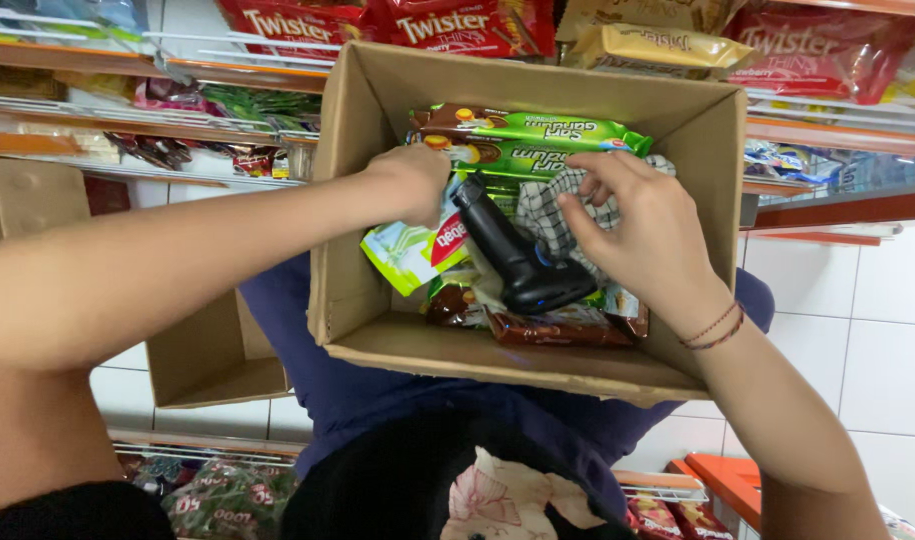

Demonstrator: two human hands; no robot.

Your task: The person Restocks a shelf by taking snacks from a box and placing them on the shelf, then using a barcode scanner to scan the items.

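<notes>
The cardboard box (378, 300) rests on my lap, in front of the shelves (178, 110). Inside it, snack packets (538, 135) are stacked against the far wall, and more packets (558, 325) lie along the near wall. The handheld scanner (513, 255) lies in the middle on top of them, with a cloth (548, 205) just to its right. My left hand (413, 180) is in the box left of the scanner; my right hand (643, 235) rests on the cloth. A second box (213, 360) stands to the left, below my left arm.
</notes>
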